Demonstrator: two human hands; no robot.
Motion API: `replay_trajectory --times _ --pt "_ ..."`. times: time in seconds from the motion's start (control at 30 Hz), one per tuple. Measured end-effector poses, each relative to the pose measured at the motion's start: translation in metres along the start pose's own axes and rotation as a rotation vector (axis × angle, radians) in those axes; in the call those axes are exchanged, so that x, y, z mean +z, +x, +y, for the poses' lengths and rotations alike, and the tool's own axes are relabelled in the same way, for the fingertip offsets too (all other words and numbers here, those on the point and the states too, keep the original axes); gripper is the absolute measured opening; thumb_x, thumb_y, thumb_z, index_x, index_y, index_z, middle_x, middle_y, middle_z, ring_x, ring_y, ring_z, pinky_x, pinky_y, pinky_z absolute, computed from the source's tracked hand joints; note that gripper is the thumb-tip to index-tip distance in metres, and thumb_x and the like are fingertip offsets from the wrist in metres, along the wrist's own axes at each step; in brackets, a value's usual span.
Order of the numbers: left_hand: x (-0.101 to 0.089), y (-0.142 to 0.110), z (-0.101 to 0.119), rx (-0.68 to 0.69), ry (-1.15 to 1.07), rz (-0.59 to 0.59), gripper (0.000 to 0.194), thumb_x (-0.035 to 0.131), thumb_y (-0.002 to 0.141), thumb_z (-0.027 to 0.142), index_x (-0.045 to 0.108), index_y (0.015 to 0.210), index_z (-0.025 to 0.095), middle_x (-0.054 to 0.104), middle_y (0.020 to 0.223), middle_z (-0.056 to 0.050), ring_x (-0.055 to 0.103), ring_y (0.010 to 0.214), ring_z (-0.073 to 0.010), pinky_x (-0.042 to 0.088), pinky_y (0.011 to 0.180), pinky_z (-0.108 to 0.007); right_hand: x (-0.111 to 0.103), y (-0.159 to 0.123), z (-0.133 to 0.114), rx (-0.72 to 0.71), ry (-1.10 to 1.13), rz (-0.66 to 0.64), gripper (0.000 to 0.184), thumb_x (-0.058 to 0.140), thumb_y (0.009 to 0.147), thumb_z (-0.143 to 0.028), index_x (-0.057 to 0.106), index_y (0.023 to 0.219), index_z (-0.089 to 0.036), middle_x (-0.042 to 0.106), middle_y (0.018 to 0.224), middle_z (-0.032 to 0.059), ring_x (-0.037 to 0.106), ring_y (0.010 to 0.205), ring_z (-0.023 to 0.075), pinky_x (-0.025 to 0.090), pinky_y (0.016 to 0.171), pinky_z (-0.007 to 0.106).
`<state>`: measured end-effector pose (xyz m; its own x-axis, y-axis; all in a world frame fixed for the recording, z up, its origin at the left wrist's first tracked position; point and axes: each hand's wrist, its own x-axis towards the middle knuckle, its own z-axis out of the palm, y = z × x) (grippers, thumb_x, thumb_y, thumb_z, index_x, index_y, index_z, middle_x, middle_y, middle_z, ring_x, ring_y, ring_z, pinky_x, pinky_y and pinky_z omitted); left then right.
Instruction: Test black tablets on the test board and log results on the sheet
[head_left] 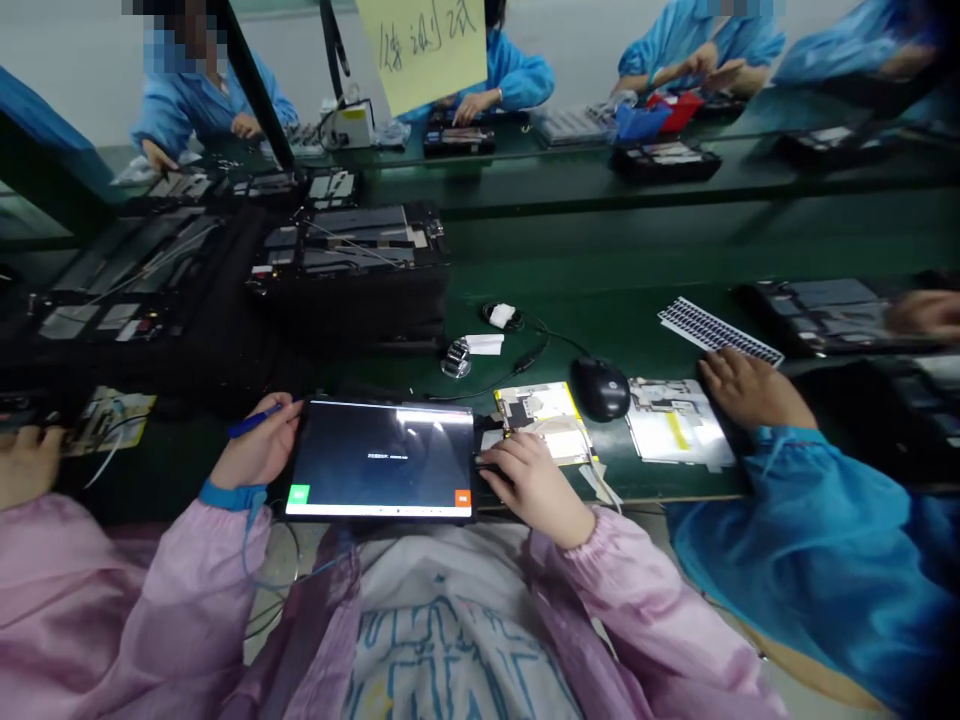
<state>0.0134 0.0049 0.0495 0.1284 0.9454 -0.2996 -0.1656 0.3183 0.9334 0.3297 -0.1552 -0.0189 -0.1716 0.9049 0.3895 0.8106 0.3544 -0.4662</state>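
Note:
A black tablet (382, 458) lies at the table's near edge, its dark screen showing small text, a green button at lower left and an orange one at lower right. My left hand (255, 448) is closed round a blue pen (253, 420) and rests against the tablet's left edge. My right hand (529, 480) grips the tablet's right edge with curled fingers, just below a yellow-taped board (541, 412).
A black mouse (600, 388) and cable sit right of the tablet. Stacked black trays of parts (352, 260) stand behind it. A blue-sleeved co-worker's hand (742, 388) rests on papers at right. Another hand (26, 462) at far left. More workers sit across the green table (600, 240).

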Motion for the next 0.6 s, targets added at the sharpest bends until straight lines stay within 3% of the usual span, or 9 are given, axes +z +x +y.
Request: replay_trajectory --times 0.1,0.23,0.37,0.6 --pt "-0.004 -0.007 -0.011 0.038 0.033 0.039 0.030 0.080 0.055 0.022 0.053 0.068 0.018 0.054 0.065 0.002 0.053 0.064 -0.0111 0.045 0.058 -0.021 0.004 0.005 0.002 -0.063 0.090 -0.005 0.016 0.046 0.093 -0.016 0.059 0.102 -0.018 0.063 0.093 0.0099 0.057 0.084 0.0216 0.051 0.075 0.038" --pt "-0.002 -0.009 -0.026 0.137 0.067 0.091 0.032 0.079 0.053 0.020 0.049 0.066 0.018 0.050 0.064 0.003 0.049 0.062 -0.0107 0.040 0.056 -0.020 0.002 0.008 0.005 -0.020 0.135 -0.049 0.010 0.048 0.088 -0.014 0.055 0.094 -0.019 0.060 0.086 0.0090 0.059 0.082 0.0220 0.054 0.072 0.038" --pt "0.000 -0.005 -0.035 0.143 0.089 0.145 0.037 0.079 0.050 0.022 0.045 0.066 0.019 0.046 0.060 0.005 0.044 0.057 -0.0105 0.035 0.052 -0.021 0.002 0.005 0.008 -0.007 0.124 -0.067 0.013 0.049 0.084 -0.012 0.053 0.095 -0.018 0.061 0.084 0.0086 0.060 0.078 0.0219 0.054 0.068 0.037" --pt "-0.003 0.004 -0.044 0.260 0.112 0.192 0.037 0.078 0.050 0.024 0.045 0.064 0.019 0.043 0.064 0.004 0.041 0.059 -0.0102 0.032 0.054 -0.022 0.006 0.002 0.014 -0.209 -0.028 0.010 0.013 0.042 0.095 -0.018 0.055 0.098 -0.016 0.059 0.077 0.0077 0.057 0.070 0.0195 0.051 0.062 0.032"
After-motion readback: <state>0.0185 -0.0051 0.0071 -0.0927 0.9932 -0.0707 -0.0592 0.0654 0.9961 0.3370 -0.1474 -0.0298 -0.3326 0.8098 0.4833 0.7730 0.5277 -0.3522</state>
